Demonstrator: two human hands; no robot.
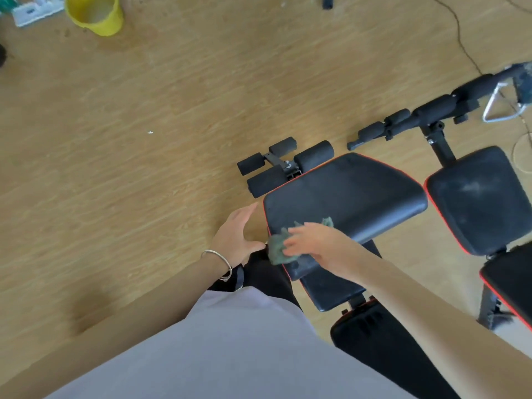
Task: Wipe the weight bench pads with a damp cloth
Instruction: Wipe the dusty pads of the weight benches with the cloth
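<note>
- The right hand (313,246) lay on the green cloth (277,250) with its fingers fairly straight, pressing it down rather than pinching it, though blur softened the fingertips.
- The cloth sat bunched on the near left corner of the seat pad (345,191), partly hanging over the red-piped edge.
- The left hand (239,237) hung open just beside that pad's left edge, holding nothing.
- The step looked like wiping this pad. Spreading the cloth flatter under the palm would probably have covered more surface per pass.
- Long overlapping strokes from the near corner toward the foam rollers (267,180) seemed the best way to clear the grey dusty smears on the vinyl.
- The free hand could have steadied the pad's edge so that it did not rock.
- The second pad (480,197) on the right looked dusty as well, so the job seemed to be at an early stage.
- The yellow bucket (95,14) stood well apart on the floor (144,110), a long way to go for a rinse.
</note>
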